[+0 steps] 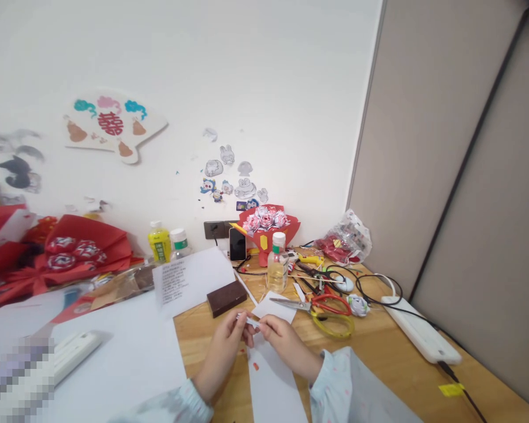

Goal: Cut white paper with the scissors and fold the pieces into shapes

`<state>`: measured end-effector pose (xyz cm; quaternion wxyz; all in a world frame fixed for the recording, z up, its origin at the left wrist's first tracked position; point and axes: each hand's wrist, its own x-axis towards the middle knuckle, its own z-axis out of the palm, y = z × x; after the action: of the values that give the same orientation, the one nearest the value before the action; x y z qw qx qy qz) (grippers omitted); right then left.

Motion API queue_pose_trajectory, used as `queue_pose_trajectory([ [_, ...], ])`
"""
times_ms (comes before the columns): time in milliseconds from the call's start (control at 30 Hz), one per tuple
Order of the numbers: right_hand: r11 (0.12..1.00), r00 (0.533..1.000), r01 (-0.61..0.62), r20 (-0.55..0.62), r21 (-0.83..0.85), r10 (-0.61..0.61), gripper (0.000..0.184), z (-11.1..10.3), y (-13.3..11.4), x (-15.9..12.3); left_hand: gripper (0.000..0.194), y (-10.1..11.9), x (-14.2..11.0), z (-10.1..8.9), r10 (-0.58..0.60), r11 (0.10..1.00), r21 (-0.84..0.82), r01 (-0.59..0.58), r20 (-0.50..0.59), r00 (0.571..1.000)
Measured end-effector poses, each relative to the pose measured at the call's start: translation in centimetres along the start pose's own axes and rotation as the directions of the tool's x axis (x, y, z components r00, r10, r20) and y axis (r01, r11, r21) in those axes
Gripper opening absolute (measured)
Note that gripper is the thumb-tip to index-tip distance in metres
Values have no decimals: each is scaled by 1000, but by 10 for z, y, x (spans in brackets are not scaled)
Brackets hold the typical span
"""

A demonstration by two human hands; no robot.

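Observation:
My left hand [226, 346] and my right hand [282, 339] meet over the wooden table [379, 352], both pinching a small white strip of paper [252, 321] between the fingertips. Below the hands lies a long white paper strip [271, 385] with a small red mark on it. A white square of paper [274, 308] lies just beyond the fingers. A dark brown box [226, 297] sits to the upper left of my left hand.
Red and yellow scissors [326, 311], a clear bottle [277, 263], a phone [237, 244], cables and a white power strip [421, 338] crowd the right side. Red paper bouquets [70, 252] and white sheets [127, 352] lie at the left. A wall stands behind.

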<state>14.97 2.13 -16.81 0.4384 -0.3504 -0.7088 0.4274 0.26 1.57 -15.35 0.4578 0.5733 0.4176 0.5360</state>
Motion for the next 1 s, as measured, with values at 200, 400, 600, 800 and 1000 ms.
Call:
queue_pose_trajectory([
  [200, 999, 999, 30, -21, -20, -30, 31, 0, 3, 1, 43, 4, 2, 0, -75, 994, -77, 77, 36, 997],
  [400, 994, 998, 57, 4, -96, -57, 30, -1, 6, 2, 43, 10, -1, 1, -65, 996, -68, 65, 2, 998],
  [600, 979, 998, 59, -12, -195, -63, 21, 0, 3, 0, 45, 2, 0, 2, -107, 992, -72, 106, -6, 994],
  [800, 963, 997, 52, -37, -264, -64, 20, 2, 0, -2, 55, -4, -4, 2, -260, 966, 1, 260, 28, 965],
  [1000, 948, 997, 57, -35, -314, -72, 20, 2, 0, -4, 58, -2, -7, 3, -248, 968, -7, 249, 72, 966],
])
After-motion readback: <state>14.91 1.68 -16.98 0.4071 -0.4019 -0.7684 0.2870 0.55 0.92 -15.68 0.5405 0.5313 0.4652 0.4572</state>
